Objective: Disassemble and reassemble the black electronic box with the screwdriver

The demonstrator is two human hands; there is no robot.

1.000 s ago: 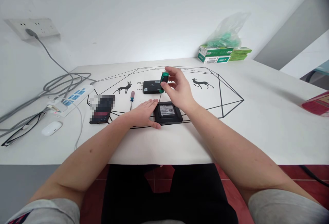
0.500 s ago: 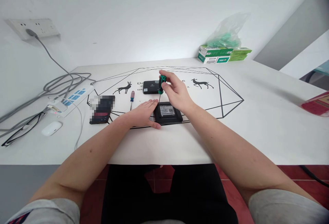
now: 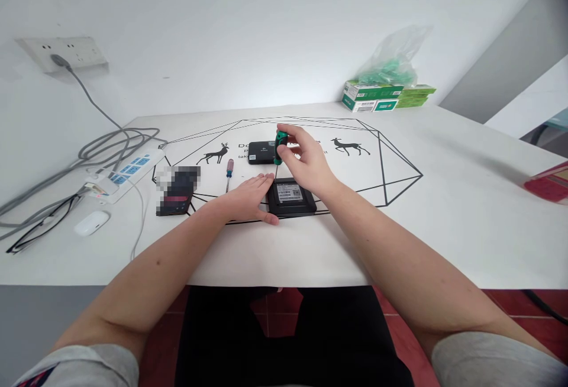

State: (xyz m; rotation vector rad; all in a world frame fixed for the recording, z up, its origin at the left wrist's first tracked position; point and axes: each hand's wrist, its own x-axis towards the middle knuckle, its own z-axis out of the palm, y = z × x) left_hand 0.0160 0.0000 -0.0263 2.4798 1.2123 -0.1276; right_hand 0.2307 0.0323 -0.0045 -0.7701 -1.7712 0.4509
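A black rectangular device (image 3: 290, 194) with a white label lies on the white table. My left hand (image 3: 252, 199) rests flat against its left edge, fingers and thumb spread. In my right hand (image 3: 303, 156) is a green and black screwdriver (image 3: 280, 147), held upright with the fingers round its handle. Its shaft points down at the upper left corner of the device; whether the tip sits in a screw is too small to tell. Behind the device lies a black case (image 3: 261, 152), partly covered by the screwdriver. A second screwdriver (image 3: 229, 175) with a purple-red handle lies to the left.
On the left are a phone (image 3: 177, 197), a white earbud case (image 3: 92, 223), glasses (image 3: 42, 225), a power strip (image 3: 133, 175) and coiled grey cables. Green and white boxes (image 3: 373, 91) with a plastic bag stand by the wall. A red packet (image 3: 548, 183) is at the right edge.
The whole view has shifted slightly. Both hands, the screwdriver and the device keep nearly the same positions relative to each other.
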